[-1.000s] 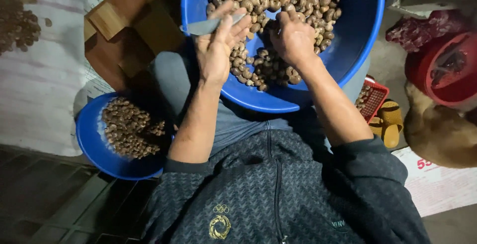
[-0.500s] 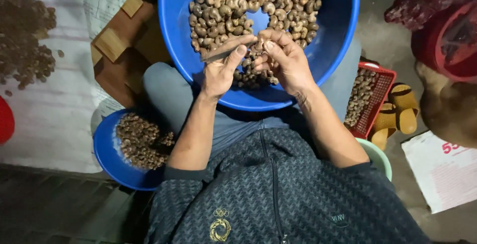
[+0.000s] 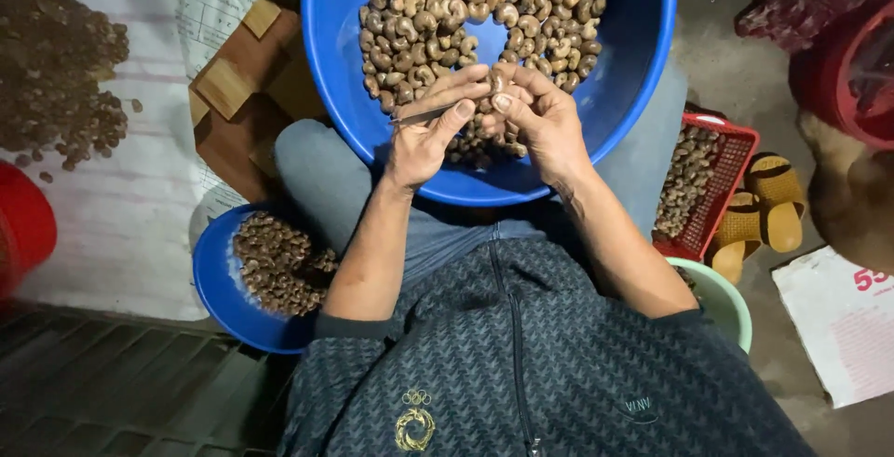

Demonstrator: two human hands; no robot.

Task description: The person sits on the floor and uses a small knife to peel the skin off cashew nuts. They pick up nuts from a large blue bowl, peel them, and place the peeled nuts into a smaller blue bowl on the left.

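Observation:
A big blue basin (image 3: 633, 66) rests on my lap, filled with brown curved nuts (image 3: 466, 10) in their skins. My left hand (image 3: 424, 131) grips a small knife (image 3: 419, 116) whose blade lies flat across the fingers. My right hand (image 3: 540, 122) pinches a single nut (image 3: 496, 82) at the fingertips, right against the left hand's fingers. Both hands meet over the near part of the basin.
A smaller blue bowl (image 3: 219, 285) of darker nuts sits by my left knee. A red mesh basket (image 3: 722, 187) of nuts, yellow sandals (image 3: 759, 210), a green bowl (image 3: 731, 299), a wooden stool (image 3: 242, 94) and a nut pile (image 3: 56, 66) lie around.
The hands have come together over the basin; the right hand now holds one nut up to the knife. The view has shifted, bringing the basin lower and closer.

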